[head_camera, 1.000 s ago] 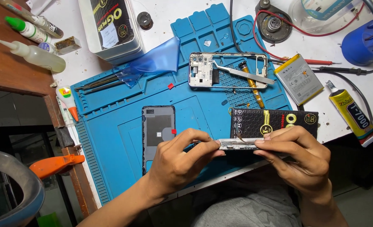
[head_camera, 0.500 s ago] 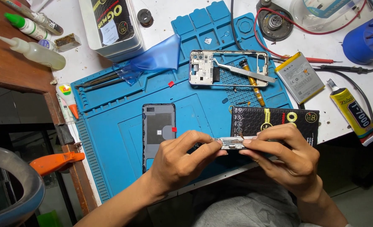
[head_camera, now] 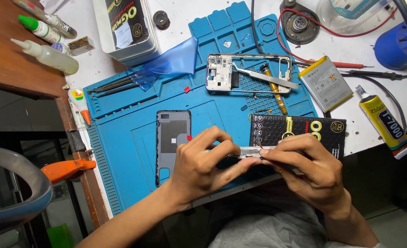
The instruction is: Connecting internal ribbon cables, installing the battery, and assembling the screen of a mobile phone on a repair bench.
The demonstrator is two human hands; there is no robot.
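A thin silver phone part (head_camera: 247, 152) is pinched edge-on between both hands, held above the near edge of the blue repair mat (head_camera: 120, 138). Left hand (head_camera: 199, 163) fingers are pressed on its left end; right hand (head_camera: 311, 167) fingertips are closed on its right end, where a small tip seems to be worked. The part is best kept level and gripped lightly. A dark back cover (head_camera: 172, 138) lies just left, a black box (head_camera: 300, 131) just behind.
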